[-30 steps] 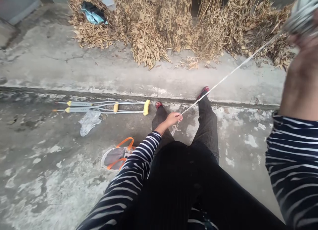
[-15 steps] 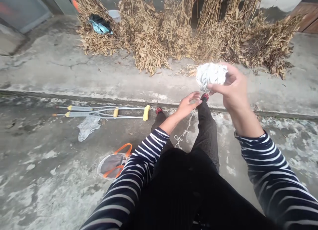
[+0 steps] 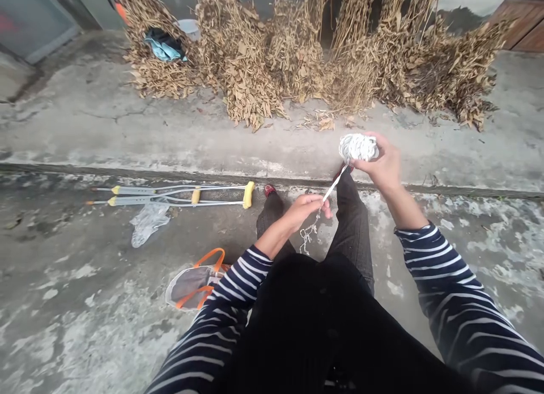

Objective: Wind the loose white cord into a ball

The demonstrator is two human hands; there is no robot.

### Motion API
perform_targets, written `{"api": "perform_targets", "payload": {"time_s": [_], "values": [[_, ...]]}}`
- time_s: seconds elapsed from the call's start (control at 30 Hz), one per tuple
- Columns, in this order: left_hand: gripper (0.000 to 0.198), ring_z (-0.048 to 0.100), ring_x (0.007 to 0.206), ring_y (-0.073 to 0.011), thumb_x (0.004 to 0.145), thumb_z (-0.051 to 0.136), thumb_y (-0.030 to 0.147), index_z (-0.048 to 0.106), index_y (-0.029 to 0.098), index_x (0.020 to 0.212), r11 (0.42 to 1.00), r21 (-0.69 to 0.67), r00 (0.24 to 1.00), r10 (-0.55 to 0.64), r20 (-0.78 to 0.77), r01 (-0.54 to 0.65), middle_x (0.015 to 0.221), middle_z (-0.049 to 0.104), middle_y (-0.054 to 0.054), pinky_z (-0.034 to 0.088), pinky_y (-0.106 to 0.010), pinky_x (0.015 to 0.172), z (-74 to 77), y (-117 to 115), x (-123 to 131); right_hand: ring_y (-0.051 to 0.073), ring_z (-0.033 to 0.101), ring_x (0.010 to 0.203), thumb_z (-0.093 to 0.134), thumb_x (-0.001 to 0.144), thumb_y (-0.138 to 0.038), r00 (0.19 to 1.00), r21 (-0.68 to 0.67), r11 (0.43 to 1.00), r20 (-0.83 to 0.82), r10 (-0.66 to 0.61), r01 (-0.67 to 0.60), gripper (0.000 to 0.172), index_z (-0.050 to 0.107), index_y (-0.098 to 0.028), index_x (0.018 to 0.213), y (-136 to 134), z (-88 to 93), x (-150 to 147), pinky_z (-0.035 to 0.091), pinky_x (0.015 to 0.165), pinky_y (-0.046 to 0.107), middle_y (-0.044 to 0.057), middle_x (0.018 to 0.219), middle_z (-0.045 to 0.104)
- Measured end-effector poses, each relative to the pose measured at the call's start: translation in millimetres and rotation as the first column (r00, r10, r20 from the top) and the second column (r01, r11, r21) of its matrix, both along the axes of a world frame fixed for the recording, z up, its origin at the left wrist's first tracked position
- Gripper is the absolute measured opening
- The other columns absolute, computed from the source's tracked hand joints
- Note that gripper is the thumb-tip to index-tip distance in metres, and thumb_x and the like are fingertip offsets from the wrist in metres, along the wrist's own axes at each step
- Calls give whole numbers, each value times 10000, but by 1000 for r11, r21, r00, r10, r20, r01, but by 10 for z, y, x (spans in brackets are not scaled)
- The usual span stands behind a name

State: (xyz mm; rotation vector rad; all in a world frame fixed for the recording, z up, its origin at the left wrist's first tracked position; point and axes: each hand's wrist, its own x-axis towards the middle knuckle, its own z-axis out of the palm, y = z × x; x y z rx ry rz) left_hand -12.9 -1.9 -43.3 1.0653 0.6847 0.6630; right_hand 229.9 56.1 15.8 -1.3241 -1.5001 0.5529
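A bundle of white rope (image 3: 359,147) is gripped between the thumb and fingers of my right hand (image 3: 382,162), out in front of my right foot. From its underside a strand of the rope (image 3: 335,184) runs taut down to the left. My left hand (image 3: 306,208) pinches that strand, lower than the bundle and nearer my body. Below my left fingers the loose rope end (image 3: 309,235) dangles between my legs, frayed or knotted in look. Part of the bundle is hidden behind my right fingers.
A pair of crutches (image 3: 182,194) lies on the ground at left, with a clear plastic bag (image 3: 148,221) against them. Nearer me is a bag with orange handles (image 3: 193,286). A low concrete step (image 3: 170,139) crosses ahead; dried plants (image 3: 255,71) lean along the wall.
My left hand has moved down toward me and now holds a strand drawn straight from the bundle. My right hand and the rope bundle have come lower and slightly left.
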Motion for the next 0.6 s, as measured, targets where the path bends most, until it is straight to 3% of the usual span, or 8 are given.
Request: {"api": "perform_targets", "payload": {"time_s": [0.17, 0.3, 0.4, 0.6], "values": [[228, 713, 786, -210, 881, 643, 343, 657, 153, 756, 979, -36, 979, -202, 20, 203, 661, 689, -62, 503, -356, 878, 278, -18, -243, 336, 544, 1274, 716, 673, -247, 944, 21, 1000, 329, 13, -21, 520, 666, -192, 1187, -106, -373, 38, 445, 1162, 548, 123, 1297, 633], [282, 711, 768, -211, 907, 652, 369, 664, 140, 742, 981, 17, 977, -196, 84, 196, 651, 688, -72, 514, -391, 933, 464, 132, -228, 340, 530, 1259, 661, 685, -197, 854, -100, 985, 492, 170, -138, 555, 669, -187, 1240, -240, -616, -31, 449, 1148, 550, 130, 1336, 594], [296, 705, 746, -212, 926, 627, 356, 652, 132, 735, 992, -2, 985, -126, 117, 127, 638, 676, -74, 524, -396, 902, 461, 280, -174, 344, 513, 1292, 663, 705, -185, 786, -199, 959, 550, 281, -204, 603, 648, -190, 1307, -348, -684, -123, 487, 1113, 533, 128, 1365, 581], [251, 711, 762, -199, 966, 503, 265, 632, 124, 805, 981, -184, 988, 84, 128, -60, 696, 691, -73, 524, -406, 945, 248, 418, -72, 351, 518, 1311, 674, 671, -137, 679, -405, 862, 543, 495, -305, 688, 622, -205, 1354, -529, -594, -238, 558, 993, 492, 121, 1401, 582]]}}
